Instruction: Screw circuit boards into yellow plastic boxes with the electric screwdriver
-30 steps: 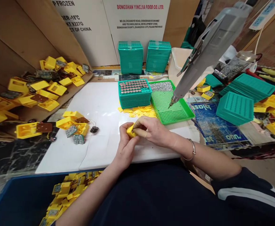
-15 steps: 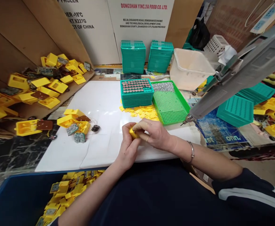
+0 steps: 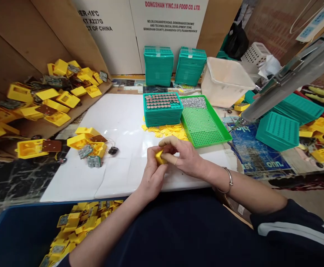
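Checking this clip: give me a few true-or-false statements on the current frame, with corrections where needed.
1. The left hand holds a yellow case. True.
2. The right hand grips the gray screwdriver. False: the right hand is at the yellow case, apart from the gray screwdriver.
3. Silvery bits lie at the far end of the green tray. True.
4. The pale tub stands left of both upright teal stacks. False: the pale tub stands right of them.
5. The blue bin contains yellow parts. True.
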Demonstrator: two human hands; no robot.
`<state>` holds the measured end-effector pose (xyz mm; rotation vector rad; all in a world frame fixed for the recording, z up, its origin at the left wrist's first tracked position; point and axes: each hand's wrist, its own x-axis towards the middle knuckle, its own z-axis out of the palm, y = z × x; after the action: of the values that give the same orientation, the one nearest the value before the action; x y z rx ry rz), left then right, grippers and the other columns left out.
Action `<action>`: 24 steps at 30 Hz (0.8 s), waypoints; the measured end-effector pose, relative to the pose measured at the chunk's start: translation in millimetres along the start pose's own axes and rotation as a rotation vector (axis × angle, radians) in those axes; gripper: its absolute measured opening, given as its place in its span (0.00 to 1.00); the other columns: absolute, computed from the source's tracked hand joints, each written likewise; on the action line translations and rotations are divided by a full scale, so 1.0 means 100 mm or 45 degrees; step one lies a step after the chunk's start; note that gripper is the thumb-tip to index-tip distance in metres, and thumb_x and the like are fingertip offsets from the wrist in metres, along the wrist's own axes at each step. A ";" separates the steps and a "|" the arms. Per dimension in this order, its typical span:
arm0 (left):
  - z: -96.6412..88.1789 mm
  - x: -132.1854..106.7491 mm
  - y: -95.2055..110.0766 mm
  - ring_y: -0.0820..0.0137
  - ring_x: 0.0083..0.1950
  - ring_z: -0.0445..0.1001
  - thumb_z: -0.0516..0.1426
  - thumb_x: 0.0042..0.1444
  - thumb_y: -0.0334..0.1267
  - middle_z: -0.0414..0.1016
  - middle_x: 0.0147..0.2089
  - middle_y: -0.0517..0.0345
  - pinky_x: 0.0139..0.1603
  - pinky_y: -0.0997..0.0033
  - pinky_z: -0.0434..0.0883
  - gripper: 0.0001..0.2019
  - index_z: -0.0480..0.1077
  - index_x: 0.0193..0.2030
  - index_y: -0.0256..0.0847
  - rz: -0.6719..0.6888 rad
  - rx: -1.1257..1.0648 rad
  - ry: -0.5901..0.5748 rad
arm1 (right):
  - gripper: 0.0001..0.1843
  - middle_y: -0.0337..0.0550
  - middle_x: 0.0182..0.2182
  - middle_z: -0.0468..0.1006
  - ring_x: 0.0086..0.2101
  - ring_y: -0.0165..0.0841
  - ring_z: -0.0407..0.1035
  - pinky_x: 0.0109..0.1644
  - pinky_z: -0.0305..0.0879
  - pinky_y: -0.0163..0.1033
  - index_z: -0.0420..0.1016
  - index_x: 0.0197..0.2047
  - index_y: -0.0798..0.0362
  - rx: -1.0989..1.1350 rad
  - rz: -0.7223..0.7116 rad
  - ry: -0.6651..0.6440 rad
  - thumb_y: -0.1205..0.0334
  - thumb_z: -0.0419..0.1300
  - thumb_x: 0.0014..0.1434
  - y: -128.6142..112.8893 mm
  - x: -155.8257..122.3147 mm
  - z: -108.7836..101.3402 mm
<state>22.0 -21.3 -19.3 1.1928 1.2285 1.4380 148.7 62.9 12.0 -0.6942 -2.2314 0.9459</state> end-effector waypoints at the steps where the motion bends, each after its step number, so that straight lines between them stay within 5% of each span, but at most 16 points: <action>1: -0.01 0.00 -0.01 0.67 0.49 0.67 0.52 0.52 0.29 0.66 0.49 0.57 0.52 0.65 0.65 0.18 0.58 0.50 0.43 -0.029 -0.009 -0.006 | 0.17 0.33 0.29 0.72 0.30 0.25 0.67 0.37 0.63 0.33 0.66 0.47 0.53 -0.005 0.116 -0.017 0.69 0.62 0.54 0.00 0.03 -0.03; 6: -0.06 0.02 0.00 0.68 0.44 0.72 0.53 0.52 0.30 0.71 0.45 0.60 0.50 0.65 0.67 0.17 0.61 0.49 0.44 -0.255 -0.286 -0.101 | 0.25 0.26 0.20 0.62 0.23 0.24 0.59 0.28 0.52 0.32 0.66 0.41 0.54 -0.081 0.432 -0.162 0.54 0.71 0.45 0.04 0.17 -0.15; 11: -0.20 0.02 0.11 0.64 0.49 0.74 0.57 0.57 0.37 0.75 0.46 0.55 0.47 0.64 0.72 0.10 0.67 0.46 0.42 -0.349 -0.554 -0.065 | 0.18 0.36 0.25 0.72 0.25 0.24 0.65 0.30 0.58 0.32 0.72 0.35 0.55 0.155 0.353 -0.533 0.47 0.58 0.60 0.00 0.38 -0.23; 15: -0.32 0.00 0.13 0.63 0.45 0.77 0.58 0.57 0.37 0.77 0.43 0.52 0.40 0.64 0.75 0.09 0.69 0.45 0.39 -0.411 -0.584 0.040 | 0.15 0.47 0.40 0.78 0.38 0.32 0.72 0.37 0.61 0.36 0.77 0.41 0.55 -0.604 0.138 -0.307 0.57 0.51 0.67 0.01 0.70 -0.16; 18: -0.35 0.00 0.12 0.62 0.41 0.79 0.57 0.56 0.36 0.78 0.40 0.51 0.34 0.66 0.75 0.09 0.69 0.44 0.38 -0.462 -0.599 0.024 | 0.14 0.56 0.43 0.78 0.40 0.40 0.73 0.37 0.61 0.40 0.78 0.41 0.58 -1.128 0.150 -0.408 0.67 0.50 0.64 0.05 0.92 -0.03; 24: -0.33 0.01 0.13 0.63 0.44 0.79 0.58 0.57 0.36 0.78 0.44 0.52 0.41 0.64 0.76 0.08 0.70 0.44 0.39 -0.406 -0.597 0.063 | 0.12 0.54 0.43 0.78 0.39 0.39 0.73 0.35 0.59 0.39 0.76 0.42 0.57 -1.170 0.164 -0.477 0.67 0.52 0.62 0.08 0.95 0.02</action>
<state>-10.8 -27.3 -8.4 0.6173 0.9848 1.4139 84.7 129.4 36.3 -1.1217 -2.9796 0.0263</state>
